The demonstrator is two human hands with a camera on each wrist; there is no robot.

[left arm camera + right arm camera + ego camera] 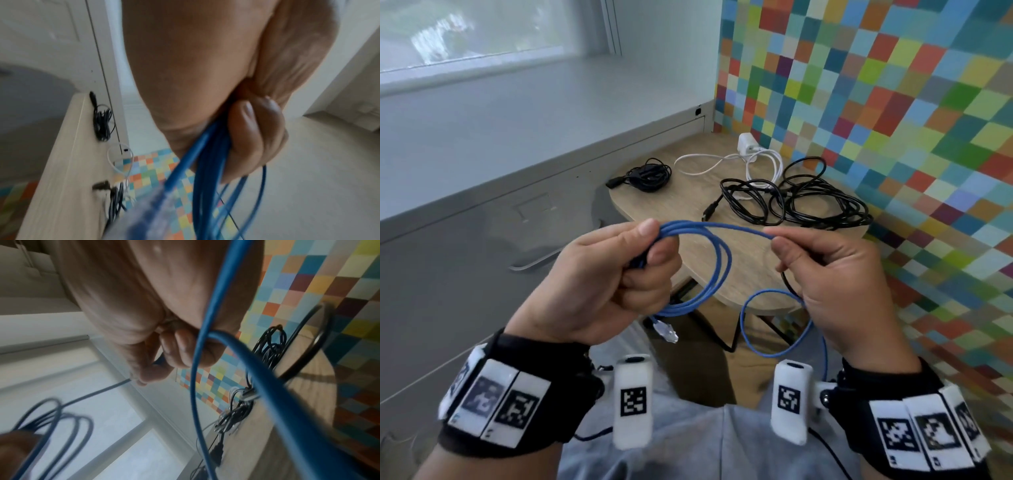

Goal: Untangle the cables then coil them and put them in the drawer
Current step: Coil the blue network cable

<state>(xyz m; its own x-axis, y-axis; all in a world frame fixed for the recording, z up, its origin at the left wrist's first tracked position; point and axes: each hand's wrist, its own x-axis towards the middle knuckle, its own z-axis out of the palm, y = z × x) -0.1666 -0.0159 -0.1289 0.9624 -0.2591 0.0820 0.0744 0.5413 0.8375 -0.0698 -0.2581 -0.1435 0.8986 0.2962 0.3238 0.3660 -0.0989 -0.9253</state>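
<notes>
beside the checkered wall [893, 102], the wooden counter [664, 202] carries a coiled black cable [650, 176] and an unsorted black-and-white tangle [791, 195], while the left hand [616, 274] grips blue cable [717, 270] loops and the right hand [835, 274] pinches its free length, coil unfinished, nothing visibly stowed in a drawer.

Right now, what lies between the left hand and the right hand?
In the head view, one strand of the blue cable spans the gap from the left hand to the right hand; coiled loops hang below it.
</notes>
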